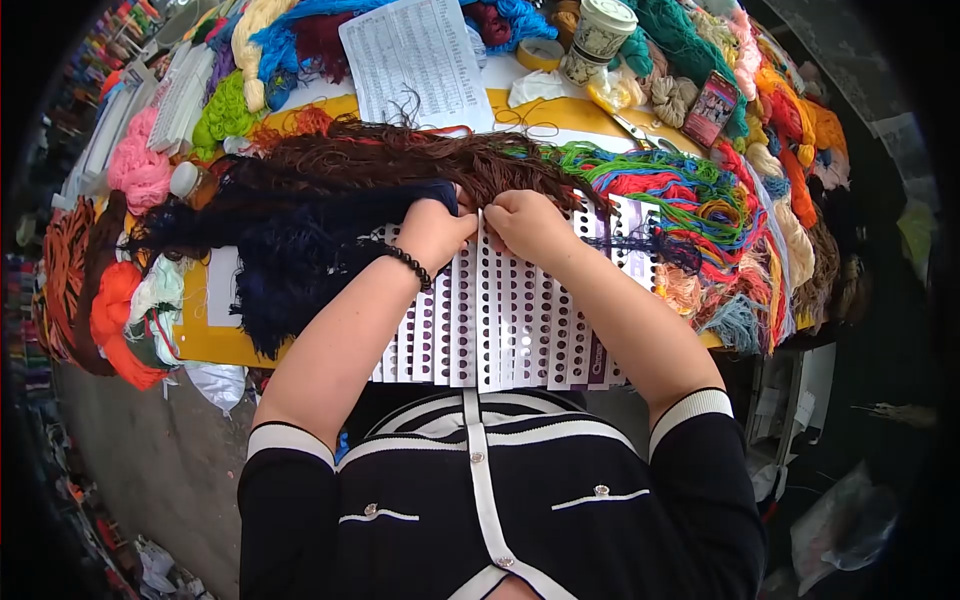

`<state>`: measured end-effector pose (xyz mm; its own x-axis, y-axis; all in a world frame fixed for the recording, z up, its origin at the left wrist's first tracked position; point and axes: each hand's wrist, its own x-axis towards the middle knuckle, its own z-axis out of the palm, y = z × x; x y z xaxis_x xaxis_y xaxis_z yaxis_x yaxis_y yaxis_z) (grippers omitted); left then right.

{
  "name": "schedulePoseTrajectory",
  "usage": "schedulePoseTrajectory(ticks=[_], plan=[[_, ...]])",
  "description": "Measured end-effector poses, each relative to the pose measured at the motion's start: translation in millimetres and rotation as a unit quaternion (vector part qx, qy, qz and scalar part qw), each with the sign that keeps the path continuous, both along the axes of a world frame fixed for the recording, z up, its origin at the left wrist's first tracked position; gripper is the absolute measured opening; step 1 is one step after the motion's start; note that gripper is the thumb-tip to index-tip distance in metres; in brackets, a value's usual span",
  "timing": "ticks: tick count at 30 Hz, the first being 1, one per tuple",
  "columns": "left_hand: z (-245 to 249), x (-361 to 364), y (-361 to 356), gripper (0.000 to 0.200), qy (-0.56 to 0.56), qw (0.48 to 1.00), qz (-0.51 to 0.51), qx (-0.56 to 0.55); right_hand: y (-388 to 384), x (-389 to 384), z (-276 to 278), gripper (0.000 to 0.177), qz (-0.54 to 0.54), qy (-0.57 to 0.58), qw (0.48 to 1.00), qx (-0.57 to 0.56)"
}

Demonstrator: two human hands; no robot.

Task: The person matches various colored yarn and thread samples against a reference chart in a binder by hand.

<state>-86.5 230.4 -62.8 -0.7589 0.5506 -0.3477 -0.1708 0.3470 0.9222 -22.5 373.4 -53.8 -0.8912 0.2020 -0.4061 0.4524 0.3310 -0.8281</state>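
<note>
White cards (pixel 500 320) with rows of punched holes lie side by side at the table's front edge. Both my hands are at their far ends. My left hand (pixel 438 232), with a black bead bracelet above it on the wrist, is closed, and dark navy thread (pixel 300 250) runs to it from the left. Close beside it, my right hand (pixel 522 225) is curled with its fingers pinched at the top of a card. What the fingertips hold is too small to make out. Brown thread (pixel 400 160) lies just beyond both hands.
Multicoloured thread (pixel 690 200) lies to the right, with scissors (pixel 640 130) behind it. Farther back are a printed sheet (pixel 415 65), a roll of tape (pixel 540 54) and a patterned tub (pixel 598 40). A pink skein (pixel 143 165) and a small jar (pixel 190 182) stand at left.
</note>
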Motion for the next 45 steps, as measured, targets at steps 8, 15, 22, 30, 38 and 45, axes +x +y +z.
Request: schedulePoseTrajectory(ticks=[8,15,22,30,38,45], plan=[[16.8,-5.2,-15.9,0.017,-0.16,0.959,0.05,0.227,5.6,6.6,0.7,0.012,-0.05,-0.011,0.993,-0.11],[4.4,7.0,-2.9,0.022,-0.028,0.991,-0.03,0.124,15.4,6.3,4.1,0.007,-0.119,-0.032,0.946,-0.299],[22.4,-17.2,-34.7,0.019,0.004,0.99,0.114,0.082,5.6,2.0,-0.2,0.009,-0.041,-0.057,0.979,-0.193],[78.2,-89.9,-144.6,0.033,-0.125,0.868,0.226,0.425,3.2,-0.6,-7.6,0.012,0.0,-0.054,0.994,-0.097],[80.7,22.5,-113.1,0.04,0.031,0.987,-0.017,0.156,-57.0,36.9,44.4,0.014,0.024,0.181,0.973,-0.138],[74.5,64.5,-106.0,0.046,-0.092,0.963,-0.01,0.254,-95.4,52.3,65.3,0.015,0.025,0.134,0.924,-0.357]])
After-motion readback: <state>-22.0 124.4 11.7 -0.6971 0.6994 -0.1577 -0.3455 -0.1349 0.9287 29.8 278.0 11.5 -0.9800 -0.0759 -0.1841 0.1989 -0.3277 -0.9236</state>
